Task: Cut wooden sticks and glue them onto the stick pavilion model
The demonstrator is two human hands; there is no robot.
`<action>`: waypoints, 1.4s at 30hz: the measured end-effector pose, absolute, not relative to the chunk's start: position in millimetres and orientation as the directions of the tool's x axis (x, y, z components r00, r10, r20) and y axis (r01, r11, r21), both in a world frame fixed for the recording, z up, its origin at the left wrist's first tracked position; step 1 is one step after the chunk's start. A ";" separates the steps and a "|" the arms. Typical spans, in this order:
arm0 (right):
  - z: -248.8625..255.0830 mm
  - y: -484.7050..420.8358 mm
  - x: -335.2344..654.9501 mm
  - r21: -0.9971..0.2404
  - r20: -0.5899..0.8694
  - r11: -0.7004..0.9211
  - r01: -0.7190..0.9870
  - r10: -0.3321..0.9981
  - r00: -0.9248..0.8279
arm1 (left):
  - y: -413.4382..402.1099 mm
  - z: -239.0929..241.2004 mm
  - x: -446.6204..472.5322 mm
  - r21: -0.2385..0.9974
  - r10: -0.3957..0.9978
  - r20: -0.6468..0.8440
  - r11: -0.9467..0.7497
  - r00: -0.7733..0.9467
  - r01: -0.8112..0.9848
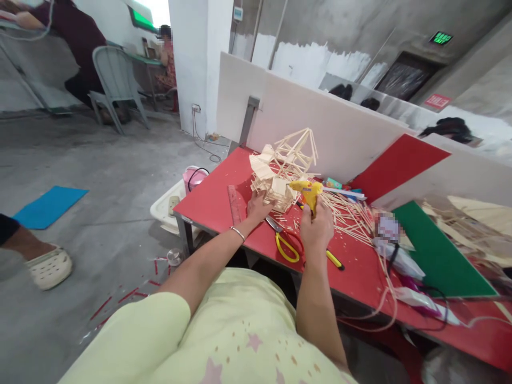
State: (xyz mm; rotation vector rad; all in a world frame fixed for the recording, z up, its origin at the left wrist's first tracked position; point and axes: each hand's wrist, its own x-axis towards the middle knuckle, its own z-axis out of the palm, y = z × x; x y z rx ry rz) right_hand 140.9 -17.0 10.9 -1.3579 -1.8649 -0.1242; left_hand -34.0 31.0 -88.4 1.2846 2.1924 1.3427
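Note:
A small house built of pale wooden sticks [282, 168] stands on the red table [212, 200]. My left hand [259, 207] rests against its near lower wall, fingers pressed to the wood. My right hand [317, 229] is wrapped round the handle of a yellow glue gun [307, 191], whose nozzle points left at the house. Yellow-handled scissors [285, 242] lie on the table between my two hands.
Loose sticks [352, 216] are scattered right of the gun. A ruler [234, 204] lies left of my left hand. White partition boards [320, 128] back the table. A green mat [436, 250] and cables lie right. A person's foot [48, 266] is on the floor at left.

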 end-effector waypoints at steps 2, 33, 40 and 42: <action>7.3 -23.8 147.1 -0.351 0.639 0.422 0.836 0.760 -0.116 | 30.6 -87.7 -35.5 0.817 0.797 0.209 0.176 -0.566 0.549; 10.4 -24.2 152.5 -0.364 0.628 0.392 0.845 0.773 -0.088 | 33.6 -93.6 -35.7 0.815 0.794 0.200 0.190 -0.574 0.547; 14.5 -30.5 163.1 -0.364 0.645 0.378 0.852 0.762 -0.062 | 35.7 -97.0 -35.0 0.816 0.784 0.234 0.164 -0.575 0.554; 21.4 -23.5 155.8 -0.368 0.658 0.358 0.858 0.753 -0.032 | 36.0 -97.2 -35.5 0.812 0.787 0.229 0.171 -0.574 0.558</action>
